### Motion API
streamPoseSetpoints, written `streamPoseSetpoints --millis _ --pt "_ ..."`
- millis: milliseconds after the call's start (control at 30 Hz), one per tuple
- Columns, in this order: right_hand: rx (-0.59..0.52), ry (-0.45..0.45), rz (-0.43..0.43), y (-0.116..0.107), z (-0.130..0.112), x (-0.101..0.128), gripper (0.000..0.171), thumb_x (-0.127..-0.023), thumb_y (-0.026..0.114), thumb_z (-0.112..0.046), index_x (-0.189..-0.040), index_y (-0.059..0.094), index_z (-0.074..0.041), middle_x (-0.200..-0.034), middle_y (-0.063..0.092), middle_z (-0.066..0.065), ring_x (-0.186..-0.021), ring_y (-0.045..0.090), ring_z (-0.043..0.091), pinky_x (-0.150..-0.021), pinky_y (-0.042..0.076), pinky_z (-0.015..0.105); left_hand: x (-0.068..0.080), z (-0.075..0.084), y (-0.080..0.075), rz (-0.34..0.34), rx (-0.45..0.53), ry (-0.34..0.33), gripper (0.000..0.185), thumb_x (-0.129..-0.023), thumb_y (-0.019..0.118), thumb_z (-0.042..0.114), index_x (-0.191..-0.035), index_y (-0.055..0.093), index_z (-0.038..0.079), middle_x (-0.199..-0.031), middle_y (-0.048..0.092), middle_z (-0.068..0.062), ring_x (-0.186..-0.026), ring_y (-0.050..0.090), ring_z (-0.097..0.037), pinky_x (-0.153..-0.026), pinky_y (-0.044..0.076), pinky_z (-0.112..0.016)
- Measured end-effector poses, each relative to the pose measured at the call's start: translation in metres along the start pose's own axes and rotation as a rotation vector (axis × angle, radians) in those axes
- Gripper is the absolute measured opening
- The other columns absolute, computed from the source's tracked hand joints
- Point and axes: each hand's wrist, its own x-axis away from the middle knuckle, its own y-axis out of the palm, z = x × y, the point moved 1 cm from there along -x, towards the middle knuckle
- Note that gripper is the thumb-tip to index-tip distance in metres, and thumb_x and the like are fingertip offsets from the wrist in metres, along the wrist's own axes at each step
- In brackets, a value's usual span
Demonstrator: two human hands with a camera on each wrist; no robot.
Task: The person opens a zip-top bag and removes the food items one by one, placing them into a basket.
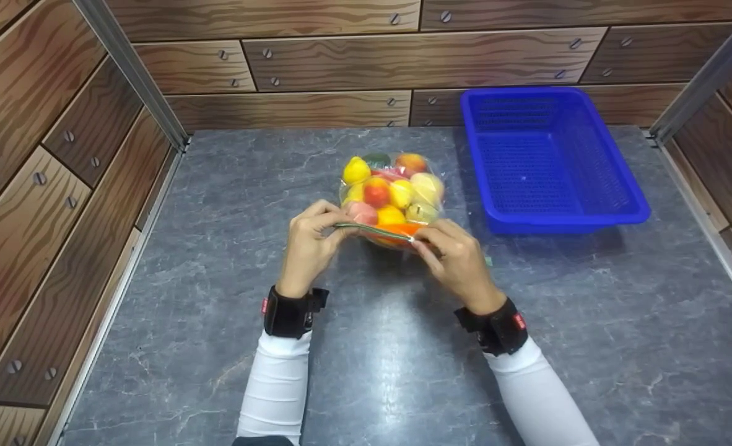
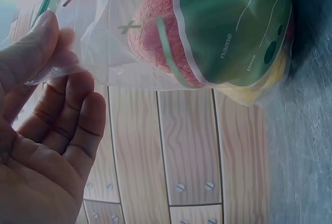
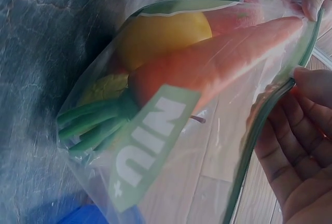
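Observation:
A clear zip bag (image 1: 410,179) packed with toy-like fruit and vegetables stands on the table in front of me. Inside are a yellow lemon (image 1: 357,170), a red-and-yellow fruit (image 1: 376,192), a pale green pear (image 1: 422,212) and an orange carrot (image 3: 207,63) with green stalks. My left hand (image 1: 310,244) pinches the left end of the green zip strip (image 1: 375,231) between thumb and fingers. My right hand (image 1: 462,260) pinches the strip near its right end. Green print with "name" and "time" shows on the bag in the left wrist view, hiding some contents.
A blue plastic basket (image 1: 635,207) stands at the back right of the grey marbled table (image 1: 205,297). Wood-patterned panels (image 1: 341,59) enclose the back and both sides. A small green scrap (image 1: 488,261) lies beside my right hand.

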Motion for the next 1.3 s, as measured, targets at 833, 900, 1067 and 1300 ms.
streamPoseSetpoints --millis 833,900,1067,1300 --pt "0.066 -0.02 0.008 -0.001 0.001 -0.001 0.009 -0.093 0.074 -0.005 -0.092 0.072 0.003 -0.088 0.067 0.015 -0.079 0.063 0.031 -0.073 0.058 0.042 0.003 0.016 -0.004 -0.198 -0.214 0.003 0.02 -0.081 0.087 0.005 -0.099 0.08 0.007 -0.095 0.066 -0.005 -0.089 0.059 -0.025 -0.08 0.044 -0.039" --pt "0.069 -0.025 0.012 -0.001 0.0 -0.001 0.007 -0.09 0.075 -0.002 -0.093 0.071 0.004 -0.088 0.067 0.015 -0.08 0.063 0.031 -0.072 0.057 0.042 0.004 0.019 0.0 -0.202 -0.264 0.05 0.021 -0.079 0.088 0.005 -0.099 0.081 0.009 -0.094 0.069 -0.004 -0.087 0.06 -0.025 -0.078 0.042 -0.04" --pt "0.069 -0.031 0.008 -0.002 0.0 -0.002 0.008 -0.089 0.075 0.0 -0.094 0.071 0.004 -0.09 0.066 0.016 -0.082 0.063 0.032 -0.074 0.057 0.042 0.005 0.027 0.011 -0.196 -0.37 0.192 0.016 -0.079 0.088 0.007 -0.093 0.081 0.011 -0.097 0.072 -0.003 -0.088 0.066 -0.023 -0.072 0.047 -0.038" --pt "0.026 -0.001 -0.019 -0.006 0.002 -0.003 0.01 -0.087 0.076 0.004 -0.094 0.068 0.003 -0.091 0.064 0.015 -0.084 0.062 0.029 -0.076 0.058 0.038 0.004 0.024 0.02 -0.123 -0.339 0.274 0.01 -0.082 0.085 0.008 -0.087 0.078 0.012 -0.096 0.072 -0.001 -0.09 0.069 -0.022 -0.071 0.051 -0.036"
